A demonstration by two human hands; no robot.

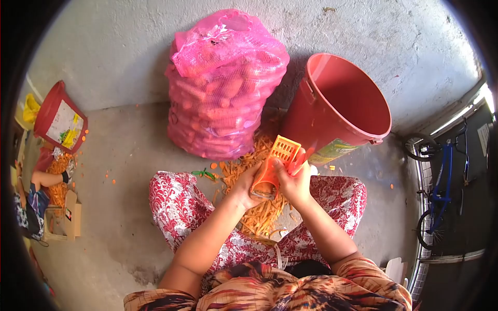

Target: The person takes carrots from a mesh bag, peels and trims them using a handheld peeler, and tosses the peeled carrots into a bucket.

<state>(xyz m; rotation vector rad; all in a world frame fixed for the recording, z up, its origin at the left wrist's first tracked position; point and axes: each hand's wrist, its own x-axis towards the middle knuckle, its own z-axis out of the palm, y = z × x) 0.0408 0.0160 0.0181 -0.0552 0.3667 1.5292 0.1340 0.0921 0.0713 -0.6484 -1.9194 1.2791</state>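
Note:
Both hands are together above a pile of orange peelings (259,220) on the floor. My left hand (246,186) is wrapped round the lower part of an orange plastic tool (285,149) with a slotted top and a hollow end. My right hand (294,182) grips the same tool from the right, its thumb on the tool's body. A red piece (296,163) sticks up beside the right fingers; what it belongs to I cannot make out. Part of the fingers is hidden behind the tool.
A pink mesh sack (223,98) full of carrots stands by the wall, with a red bucket (332,103) to its right. Another person (36,192) sits far left near a second red bucket (61,119) and a cardboard box (72,213). A blue bicycle (442,186) is at right.

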